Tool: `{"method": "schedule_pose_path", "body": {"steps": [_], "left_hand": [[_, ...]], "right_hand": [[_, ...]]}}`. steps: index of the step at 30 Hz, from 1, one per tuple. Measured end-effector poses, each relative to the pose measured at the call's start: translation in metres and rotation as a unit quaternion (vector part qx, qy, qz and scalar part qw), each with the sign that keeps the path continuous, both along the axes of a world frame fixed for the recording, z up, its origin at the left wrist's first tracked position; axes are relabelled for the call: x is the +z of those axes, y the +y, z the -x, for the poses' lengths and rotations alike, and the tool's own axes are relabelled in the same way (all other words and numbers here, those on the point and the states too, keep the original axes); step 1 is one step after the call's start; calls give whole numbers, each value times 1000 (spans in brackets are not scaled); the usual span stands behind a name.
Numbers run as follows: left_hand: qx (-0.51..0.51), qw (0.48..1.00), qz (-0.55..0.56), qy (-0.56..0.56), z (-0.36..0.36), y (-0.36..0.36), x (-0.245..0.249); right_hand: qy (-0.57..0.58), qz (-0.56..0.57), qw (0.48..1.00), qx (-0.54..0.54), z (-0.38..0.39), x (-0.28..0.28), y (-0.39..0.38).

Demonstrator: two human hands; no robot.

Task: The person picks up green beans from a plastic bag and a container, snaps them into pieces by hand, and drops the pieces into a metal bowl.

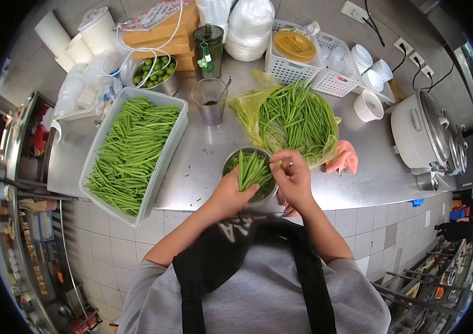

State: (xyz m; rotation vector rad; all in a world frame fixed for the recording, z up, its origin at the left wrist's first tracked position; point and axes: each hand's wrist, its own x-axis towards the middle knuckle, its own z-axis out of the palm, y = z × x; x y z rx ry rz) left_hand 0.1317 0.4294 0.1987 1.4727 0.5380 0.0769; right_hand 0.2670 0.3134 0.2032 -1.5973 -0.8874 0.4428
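Note:
My left hand [232,192] is closed around a bunch of green beans [252,170], their ends fanned out past the thumb. The bunch is above a round metal bowl [270,195] at the counter's front edge, which has green bits inside. Just right of the bunch, my right hand [293,179] has thumb and fingers pinched together over the bowl's rim; a speck of green shows there, too small to name. Behind the bowl, more long beans [297,119] lie in an open yellow plastic bag [244,111]. On the left, a rectangular plastic tub [161,161] is heaped with beans.
A clear cup [209,106] with a spoon stands behind the bowl, near a pot of limes [155,72]. A pink cloth [343,157] lies right of the bag. White baskets [292,67] line the back; a large cooker [417,131] sits at right.

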Motion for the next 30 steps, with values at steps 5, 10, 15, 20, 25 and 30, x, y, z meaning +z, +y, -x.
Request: {"method": "schedule_pose_path", "body": {"steps": [5, 10, 15, 20, 25, 30], "left_hand": [[-17, 1000, -9, -10, -1, -1, -4], [-16, 1000, -9, 1, 0, -2, 4], [-21, 999, -38, -34, 0, -1, -2], [-38, 999, -7, 7, 0, 0, 4], [-36, 996, -65, -43, 0, -3, -14], [-38, 996, -78, -35, 0, -2, -10]], "right_hand": [[-443, -20, 896, 27, -10, 8, 3], [-506, 43, 861, 30, -10, 4, -2], [-68, 27, 997, 3, 0, -6, 0], [-234, -16, 972, 15, 0, 16, 2], [-462, -11, 885, 50, -6, 13, 2], [-479, 27, 877, 34, -3, 11, 1]]}}
